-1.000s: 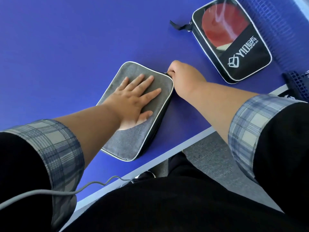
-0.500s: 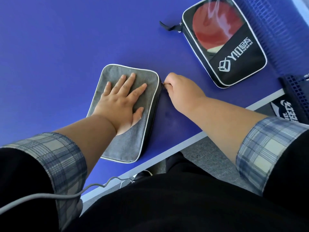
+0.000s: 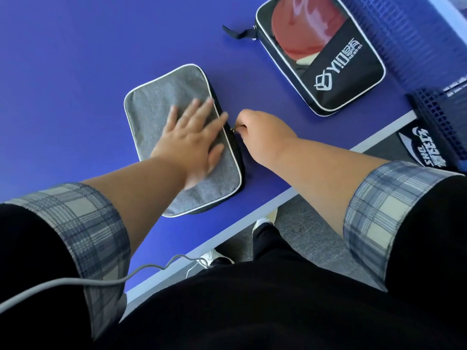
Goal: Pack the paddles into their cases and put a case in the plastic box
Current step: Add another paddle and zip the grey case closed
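A black case (image 3: 353, 79) with a red paddle (image 3: 303, 26) lies on the bench (image 3: 75, 72) beyond the right fingers (image 3: 246, 120), which pinch the zip (image 3: 234, 130) of the grey case (image 3: 156, 104); flat left fingers (image 3: 199, 114) press its top.

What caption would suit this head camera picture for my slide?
Left hand presses flat on grey fabric paddle case while right hand pinches its zipper pull.

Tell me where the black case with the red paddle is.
The black case lies on the blue table, upper right of the head view, next to the net, beyond the right hand and grey case.
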Tool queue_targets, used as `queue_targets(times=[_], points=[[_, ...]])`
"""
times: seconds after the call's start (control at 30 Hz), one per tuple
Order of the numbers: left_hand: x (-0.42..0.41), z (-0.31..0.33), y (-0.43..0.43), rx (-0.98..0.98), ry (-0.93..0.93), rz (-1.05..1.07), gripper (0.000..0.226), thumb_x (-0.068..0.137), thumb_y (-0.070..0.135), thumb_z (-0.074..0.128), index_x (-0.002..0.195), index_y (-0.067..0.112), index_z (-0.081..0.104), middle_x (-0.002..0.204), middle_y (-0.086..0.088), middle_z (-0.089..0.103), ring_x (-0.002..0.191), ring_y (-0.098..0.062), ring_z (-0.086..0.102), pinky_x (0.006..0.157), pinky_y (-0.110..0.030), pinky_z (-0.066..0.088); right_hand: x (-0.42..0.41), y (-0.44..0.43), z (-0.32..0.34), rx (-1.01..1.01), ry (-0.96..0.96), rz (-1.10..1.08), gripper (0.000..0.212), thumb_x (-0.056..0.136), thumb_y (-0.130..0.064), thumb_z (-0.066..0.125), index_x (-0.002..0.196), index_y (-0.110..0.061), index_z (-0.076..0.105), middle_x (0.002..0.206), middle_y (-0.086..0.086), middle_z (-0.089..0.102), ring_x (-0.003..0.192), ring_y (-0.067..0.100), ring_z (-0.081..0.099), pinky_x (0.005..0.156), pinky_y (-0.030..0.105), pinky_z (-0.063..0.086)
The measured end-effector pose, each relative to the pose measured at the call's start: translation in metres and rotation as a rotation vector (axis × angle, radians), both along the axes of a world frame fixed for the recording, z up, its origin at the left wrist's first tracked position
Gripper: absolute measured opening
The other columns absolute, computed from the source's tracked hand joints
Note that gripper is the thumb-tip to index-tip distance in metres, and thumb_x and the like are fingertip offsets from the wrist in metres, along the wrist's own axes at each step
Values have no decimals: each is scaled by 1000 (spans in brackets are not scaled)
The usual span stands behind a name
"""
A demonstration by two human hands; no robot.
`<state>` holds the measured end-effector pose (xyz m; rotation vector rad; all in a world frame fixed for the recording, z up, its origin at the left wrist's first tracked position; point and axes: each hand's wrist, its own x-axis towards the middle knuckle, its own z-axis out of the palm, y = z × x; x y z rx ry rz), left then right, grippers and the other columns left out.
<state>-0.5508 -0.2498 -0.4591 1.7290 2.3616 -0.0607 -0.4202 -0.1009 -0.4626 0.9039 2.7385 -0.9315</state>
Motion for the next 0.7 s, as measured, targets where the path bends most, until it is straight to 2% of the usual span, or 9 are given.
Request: queue_targets(times=[0.07, 0.23, 0.47, 0.57, 0.63, 0.7], points=[[8, 0, -11, -76, 34, -98, 71, 92, 61, 17, 156, 33, 10, 167, -3, 3, 152, -26, -1, 120, -57, 0, -1, 0, 0, -9, 3, -9, 13, 100, -24, 46, 96, -17, 56, 92, 4, 62, 85, 31, 57, 69, 40, 45], [11, -7, -12, -121, 96, -38, 77, 90, 68, 8, 156, 31, -3, 167, 2, -3, 152, -23, -6, 119, -58, -2, 5, -2, 0, -17, -6, -4, 13, 102, -26, 45, 91, -21, 51, 91, 3, 61, 82, 29, 55, 64, 36, 38], [-11, -13, 22, -80, 98, 217, 73, 92, 66, 9, 156, 31, 0, 167, 2, 1, 152, -25, -5, 117, -62, 0, 36, -11, 0, -10, -84, 45, 14, 100, -14, 42, 93, -15, 54, 92, 7, 64, 81, 34, 58, 64, 44, 47], [-12, -15, 26, -63, 94, 258, 73, 92, 66, 10, 156, 32, 2, 167, 2, 3, 152, -25, -4, 117, -64, -1, 43, -23, -2, -60, -72, 7, 17, 96, -11, 42, 92, -12, 58, 90, 7, 65, 80, 35, 60, 65, 47, 50], [-10, -14, 26, -57, 94, 269, 74, 91, 66, 11, 156, 32, 3, 167, 2, 4, 152, -25, -4, 116, -64, -1, 44, -40, -3, -105, -82, -4, 17, 95, -13, 44, 81, -18, 53, 78, 1, 59, 72, 32, 56, 57, 42, 44], [-9, -13, 27, -56, 92, 278, 74, 91, 66, 12, 156, 31, 3, 167, 2, 4, 152, -25, -4, 116, -64, -2, 42, -64, -3, -138, -92, 20, 19, 95, -18, 45, 78, -23, 49, 75, -2, 56, 68, 28, 52, 55, 37, 38]])
